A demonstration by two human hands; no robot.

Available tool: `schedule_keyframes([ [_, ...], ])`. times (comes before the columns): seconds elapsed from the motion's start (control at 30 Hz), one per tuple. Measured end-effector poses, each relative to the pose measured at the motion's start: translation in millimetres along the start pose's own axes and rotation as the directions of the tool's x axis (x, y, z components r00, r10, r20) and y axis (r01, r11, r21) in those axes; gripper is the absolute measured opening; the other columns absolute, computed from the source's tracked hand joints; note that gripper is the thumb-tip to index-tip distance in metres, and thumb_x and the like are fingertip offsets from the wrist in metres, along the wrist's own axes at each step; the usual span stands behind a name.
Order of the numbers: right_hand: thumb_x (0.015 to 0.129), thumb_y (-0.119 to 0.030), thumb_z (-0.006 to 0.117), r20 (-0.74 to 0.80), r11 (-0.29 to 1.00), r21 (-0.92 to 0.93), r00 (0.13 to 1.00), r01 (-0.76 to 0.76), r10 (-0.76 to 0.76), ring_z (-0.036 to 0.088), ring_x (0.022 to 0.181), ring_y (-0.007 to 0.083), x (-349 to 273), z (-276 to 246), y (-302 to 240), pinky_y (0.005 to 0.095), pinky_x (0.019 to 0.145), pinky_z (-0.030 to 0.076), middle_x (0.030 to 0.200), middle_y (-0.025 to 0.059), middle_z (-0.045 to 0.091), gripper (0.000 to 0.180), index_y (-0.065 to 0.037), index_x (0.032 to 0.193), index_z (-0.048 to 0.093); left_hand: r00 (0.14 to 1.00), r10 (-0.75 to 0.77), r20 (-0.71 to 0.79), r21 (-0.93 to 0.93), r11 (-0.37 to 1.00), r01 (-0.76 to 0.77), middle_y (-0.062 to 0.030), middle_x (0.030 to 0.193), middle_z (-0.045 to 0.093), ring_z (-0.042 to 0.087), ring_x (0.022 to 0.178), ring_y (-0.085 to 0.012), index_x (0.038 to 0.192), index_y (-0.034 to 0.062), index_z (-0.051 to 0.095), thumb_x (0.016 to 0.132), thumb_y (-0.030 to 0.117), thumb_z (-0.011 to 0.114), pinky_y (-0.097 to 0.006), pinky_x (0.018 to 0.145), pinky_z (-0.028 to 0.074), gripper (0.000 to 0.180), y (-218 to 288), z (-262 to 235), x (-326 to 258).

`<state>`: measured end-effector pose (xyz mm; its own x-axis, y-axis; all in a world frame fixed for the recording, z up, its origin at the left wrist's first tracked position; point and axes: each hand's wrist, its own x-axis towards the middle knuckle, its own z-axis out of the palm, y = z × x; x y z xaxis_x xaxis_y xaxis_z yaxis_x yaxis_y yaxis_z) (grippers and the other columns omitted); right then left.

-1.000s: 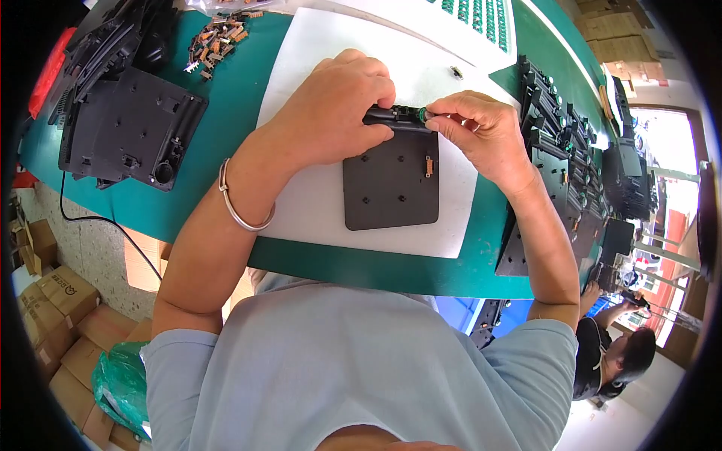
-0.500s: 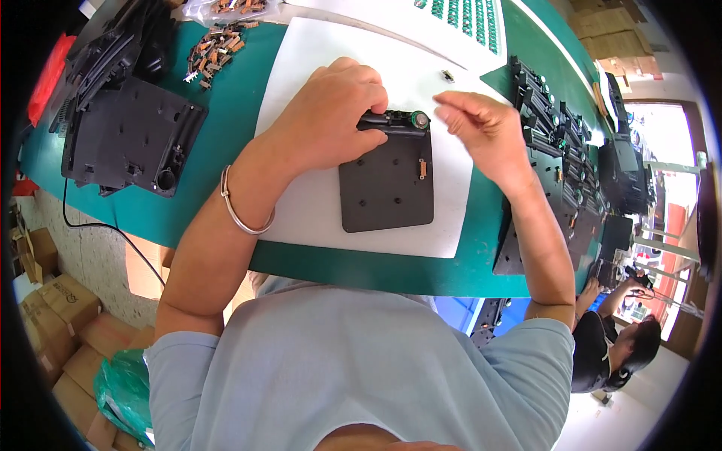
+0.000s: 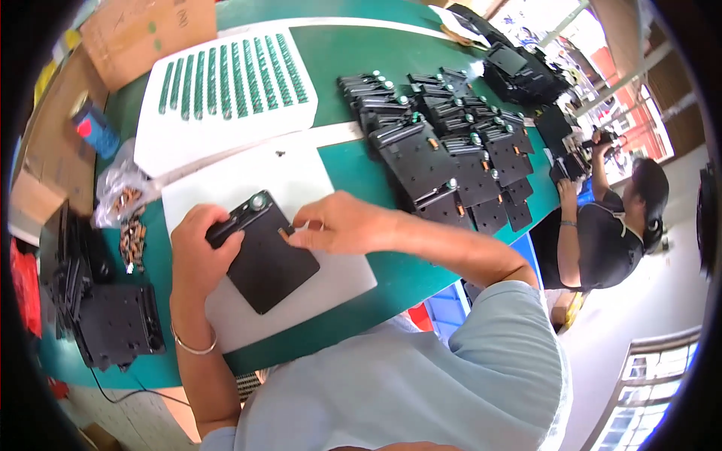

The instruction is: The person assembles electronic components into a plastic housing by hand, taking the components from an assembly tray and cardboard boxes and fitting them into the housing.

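Observation:
A flat black plastic plate (image 3: 272, 263) with a tube-like housing along its far edge lies tilted on a white sheet (image 3: 338, 279). In the housing's end sits a round green-rimmed, silvery part (image 3: 259, 201). My left hand (image 3: 201, 248) is closed round the other end of this housing, thumb on the near side. My right hand (image 3: 342, 224) reaches the plate's right edge, thumb and fingers curled about it, beside a small copper-coloured part (image 3: 284, 234) on the plate. The fingertips partly hide the contact there.
Finished-looking black plates (image 3: 417, 161) lie stacked at the right. Rows of green round parts fill a white tray (image 3: 150, 143) at the far left. Small copper-coloured parts (image 3: 134, 244) and black plates (image 3: 120, 323) are at the left. Another person (image 3: 602, 248) works at the right.
The view has swung to the right. My right hand, apart from the plate before, is now at its right edge by the copper-coloured part. My left hand keeps its hold on the housing.

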<state>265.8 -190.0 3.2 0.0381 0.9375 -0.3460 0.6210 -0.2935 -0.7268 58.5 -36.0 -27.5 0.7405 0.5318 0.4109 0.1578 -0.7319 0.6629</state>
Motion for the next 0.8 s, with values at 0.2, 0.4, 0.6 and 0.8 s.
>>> schedule_keyframes([
  [0.2, 0.095, -0.029, 0.066, -0.017, 0.887, 0.452, 0.994, -0.091, 0.111, 0.064, 0.067, 0.0102, -17.9, 13.0, 13.3, 0.0252, 0.06, 0.051, 0.083, 0.0044, 0.066, 0.034, -0.001, 0.115, 0.065, 0.996, -0.073, -0.06, -0.031, 0.997, 0.072, -0.0109, 0.08, 0.062, 0.06, 0.068, -0.0197, 0.088, -0.0012, 0.061, 0.069, 0.0, 0.075, -0.03, 0.063, 0.049, 0.024, 9.0, -4.4, -0.2],
  [0.4, 0.099, -0.024, 0.057, -0.084, 0.765, 0.642, 0.989, -0.042, 0.124, 0.062, 0.063, 0.0081, -34.9, 13.5, 14.9, 0.0243, 0.051, 0.048, 0.08, -0.0001, 0.059, 0.024, -0.002, 0.107, 0.063, 0.986, -0.146, -0.078, -0.238, 0.963, 0.124, -0.0061, 0.084, 0.063, 0.06, 0.072, -0.0126, 0.098, -0.0021, 0.061, 0.075, 0.001, 0.073, -0.025, 0.066, 0.048, 0.026, 10.2, 5.2, -6.2],
  [0.6, 0.1, -0.023, 0.053, -0.561, 0.766, 0.618, 0.782, 0.177, 0.272, 0.063, 0.057, 0.0116, -82.9, -42.4, 37.4, 0.0238, 0.046, 0.049, 0.086, 0.0048, 0.062, 0.024, -0.001, 0.11, 0.059, 0.998, -0.003, -0.064, -0.309, 0.951, -0.017, -0.009, 0.093, 0.063, 0.06, 0.086, -0.014, 0.125, -0.0017, 0.055, 0.093, 0.016, 0.059, -0.028, 0.077, 0.047, 0.037, 6.5, 13.4, -10.0],
  [0.8, 0.101, -0.029, 0.055, -0.907, 0.844, 0.422, 0.166, 0.333, 0.388, 0.052, 0.053, 0.0062, -208.9, -152.2, 169.4, 0.0204, 0.046, 0.041, 0.079, -0.0011, 0.058, 0.027, -0.007, 0.109, 0.067, 0.99, -0.13, -0.048, -0.271, 0.956, 0.112, -0.0043, 0.084, 0.062, 0.057, 0.078, -0.0087, 0.112, -0.0009, 0.061, 0.093, 0.011, 0.061, -0.024, 0.071, 0.045, 0.022, -10.6, 20.0, -8.4],
])
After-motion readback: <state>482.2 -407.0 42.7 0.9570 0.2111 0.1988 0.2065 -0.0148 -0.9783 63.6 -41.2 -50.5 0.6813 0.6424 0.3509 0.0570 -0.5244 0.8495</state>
